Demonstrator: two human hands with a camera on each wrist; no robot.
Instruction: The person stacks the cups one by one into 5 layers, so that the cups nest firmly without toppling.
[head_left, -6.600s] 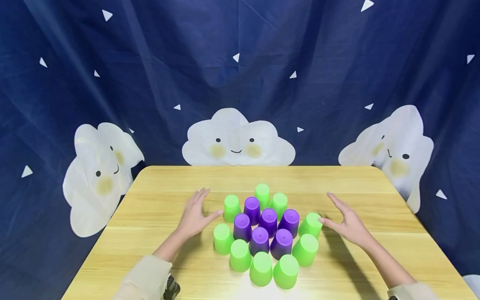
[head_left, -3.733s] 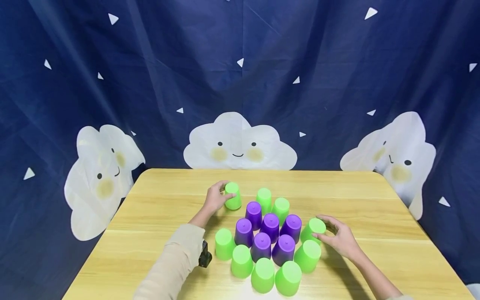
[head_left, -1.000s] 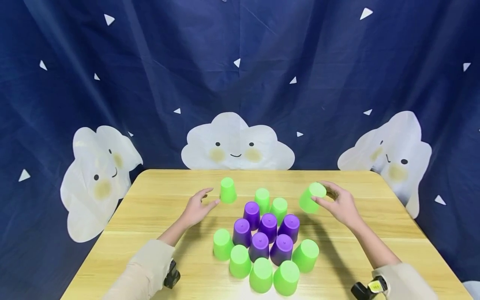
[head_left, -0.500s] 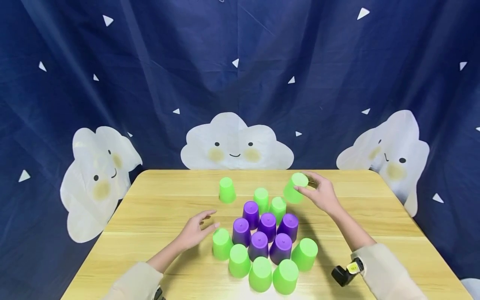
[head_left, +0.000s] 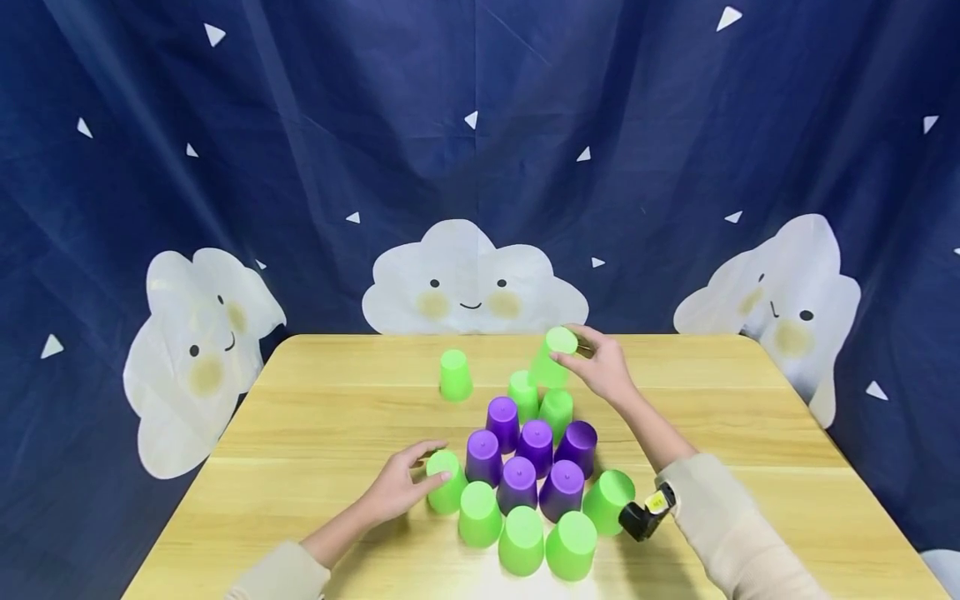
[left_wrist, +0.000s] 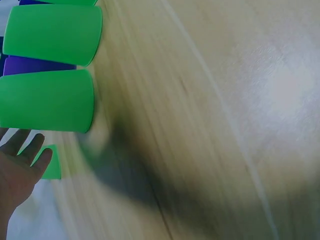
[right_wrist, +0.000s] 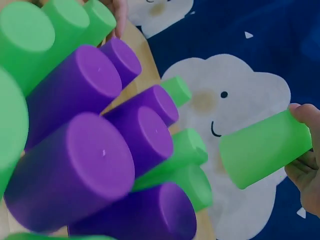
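My right hand (head_left: 604,372) pinches a green cup (head_left: 557,357) between thumb and fingers. It is upside down and slightly tilted, above the far part of the cup group. In the right wrist view the same cup (right_wrist: 265,150) hangs clear of the others. My left hand (head_left: 401,483) is beside the leftmost green cup (head_left: 446,487), its thumb overlapping the cup in the head view. The left wrist view shows loosely spread fingers (left_wrist: 31,146) next to that cup. Purple cups (head_left: 517,486) stand upside down in a triangle, with green cups (head_left: 521,546) along their near side.
One green cup (head_left: 455,377) stands apart at the far left. Two more green cups (head_left: 556,414) stand behind the purple ones. All rest on a wooden table (head_left: 300,417) backed by a dark blue curtain (head_left: 480,167) with cloud prints.
The left hand set one green cup farther back, let go, and came nearer to the leftmost cup. The right hand lifted a green cup from the right side and carried it left and away.
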